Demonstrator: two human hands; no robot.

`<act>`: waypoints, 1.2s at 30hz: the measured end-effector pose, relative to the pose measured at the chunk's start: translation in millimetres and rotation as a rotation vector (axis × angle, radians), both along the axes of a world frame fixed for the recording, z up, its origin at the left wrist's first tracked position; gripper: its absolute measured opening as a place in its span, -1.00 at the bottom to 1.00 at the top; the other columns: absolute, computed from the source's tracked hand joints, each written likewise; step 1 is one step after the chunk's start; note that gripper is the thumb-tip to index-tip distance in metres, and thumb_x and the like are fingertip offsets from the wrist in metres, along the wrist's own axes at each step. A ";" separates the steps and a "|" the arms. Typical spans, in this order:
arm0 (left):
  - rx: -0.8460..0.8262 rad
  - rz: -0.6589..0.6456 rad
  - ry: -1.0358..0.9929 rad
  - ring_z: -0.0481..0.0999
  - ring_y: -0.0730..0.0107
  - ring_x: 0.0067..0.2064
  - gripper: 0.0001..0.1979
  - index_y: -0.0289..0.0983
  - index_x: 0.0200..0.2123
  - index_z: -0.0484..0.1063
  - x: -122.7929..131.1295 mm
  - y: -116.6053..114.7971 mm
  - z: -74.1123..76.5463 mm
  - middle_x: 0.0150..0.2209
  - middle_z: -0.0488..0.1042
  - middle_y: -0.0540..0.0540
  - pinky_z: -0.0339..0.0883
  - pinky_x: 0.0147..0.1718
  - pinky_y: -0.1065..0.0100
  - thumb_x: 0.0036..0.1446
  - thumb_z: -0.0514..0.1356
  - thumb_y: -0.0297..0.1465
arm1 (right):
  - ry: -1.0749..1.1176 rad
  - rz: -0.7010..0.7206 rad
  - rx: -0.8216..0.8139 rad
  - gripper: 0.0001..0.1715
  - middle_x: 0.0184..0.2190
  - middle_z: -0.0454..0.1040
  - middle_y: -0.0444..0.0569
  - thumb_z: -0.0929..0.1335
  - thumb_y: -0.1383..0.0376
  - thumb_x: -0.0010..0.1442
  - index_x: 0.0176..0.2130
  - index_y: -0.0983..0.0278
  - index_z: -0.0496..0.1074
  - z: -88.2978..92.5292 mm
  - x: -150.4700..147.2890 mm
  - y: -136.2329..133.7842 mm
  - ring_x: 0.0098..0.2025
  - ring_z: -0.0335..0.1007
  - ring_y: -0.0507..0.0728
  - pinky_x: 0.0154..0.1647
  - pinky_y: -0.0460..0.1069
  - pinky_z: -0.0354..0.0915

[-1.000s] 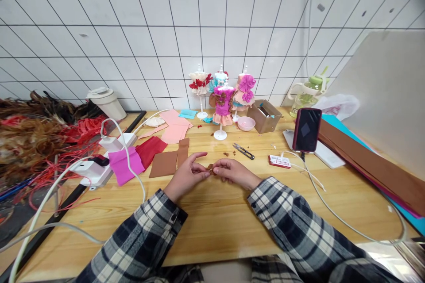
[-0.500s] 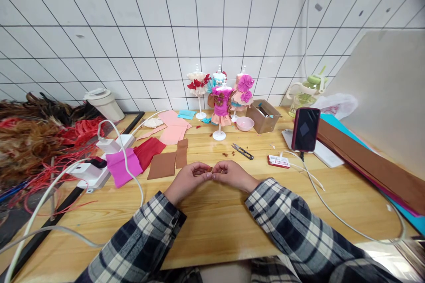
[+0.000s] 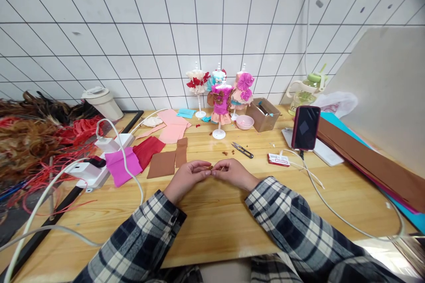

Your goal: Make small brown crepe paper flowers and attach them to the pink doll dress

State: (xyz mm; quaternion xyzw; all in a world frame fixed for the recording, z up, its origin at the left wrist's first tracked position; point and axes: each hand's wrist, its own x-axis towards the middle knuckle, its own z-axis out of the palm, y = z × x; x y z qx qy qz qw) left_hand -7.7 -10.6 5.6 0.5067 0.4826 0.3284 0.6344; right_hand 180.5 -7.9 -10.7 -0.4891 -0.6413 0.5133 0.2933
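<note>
My left hand (image 3: pixel 188 177) and my right hand (image 3: pixel 233 174) meet fingertip to fingertip over the front of the wooden table. Between their pinched fingers is a tiny piece of brown crepe paper (image 3: pixel 211 168), mostly covered by the fingers. Just beyond the hands lie small brown scraps (image 3: pixel 226 153) and a pair of thread snips (image 3: pixel 242 150). To the left are brown paper pieces (image 3: pixel 161 164), one larger and one narrow. A mini dress form (image 3: pixel 220 106) in a magenta top and peach skirt stands straight ahead.
More dressed forms (image 3: pixel 198 84) stand behind, near a pink bowl (image 3: pixel 245 122) and a cardboard box (image 3: pixel 264 117). Red, magenta (image 3: pixel 123 166) and peach paper lies left, beside a power strip (image 3: pixel 94 177) with loose cables. A phone (image 3: pixel 306 128) stands right, near long paper sheets (image 3: pixel 372 159).
The view has tilted slightly. Both hands stay together, and the fingers have shifted a little around the brown paper, of which a bit more shows.
</note>
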 end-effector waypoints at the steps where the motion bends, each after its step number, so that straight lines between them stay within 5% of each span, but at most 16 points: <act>1: 0.000 0.016 -0.003 0.52 0.35 -0.26 -0.53 -0.33 -0.18 0.48 -0.1 0.2 -0.2 -0.27 0.57 -0.14 0.33 -0.19 0.33 -0.20 0.40 -0.26 | -0.024 -0.010 0.017 -0.73 -0.50 0.45 -0.12 0.40 0.15 0.00 -0.37 0.32 0.54 0.2 0.0 0.0 -0.54 0.14 -0.05 -0.52 -0.13 0.06; 6: -0.010 0.106 -0.059 0.50 0.42 -0.36 -0.58 -0.32 -0.22 0.49 -0.7 1.9 -1.9 -0.38 0.56 -0.09 0.33 -0.28 0.37 -0.19 0.40 -0.26 | -0.091 -0.010 0.092 -0.77 -0.52 0.45 -0.13 0.38 0.18 0.04 -0.38 0.29 0.54 3.4 1.3 0.2 -0.54 0.16 -0.04 -0.52 -0.13 0.06; 16: -0.022 0.053 0.001 0.51 0.38 -0.33 -0.62 -0.33 -0.29 0.50 1.4 0.3 -0.3 -0.36 0.57 -0.11 0.33 -0.26 0.35 -0.19 0.39 -0.25 | -0.198 -0.039 0.219 -0.83 -0.53 0.43 -0.15 0.33 0.24 0.08 -0.37 0.25 0.50 2.0 6.5 3.5 -0.51 0.20 -0.02 -0.47 -0.12 0.10; 36: 0.130 0.010 0.139 0.50 0.32 -0.33 -0.69 -0.30 -0.40 0.50 3.4 -0.7 3.5 -0.40 0.56 -0.07 0.32 -0.27 0.34 -0.14 0.34 -0.19 | 0.115 -0.122 0.002 -0.74 -0.53 0.38 -0.15 0.40 0.16 -0.03 -0.39 0.32 0.42 2.7 -1.5 1.3 -0.53 0.17 -0.04 -0.50 -0.12 0.12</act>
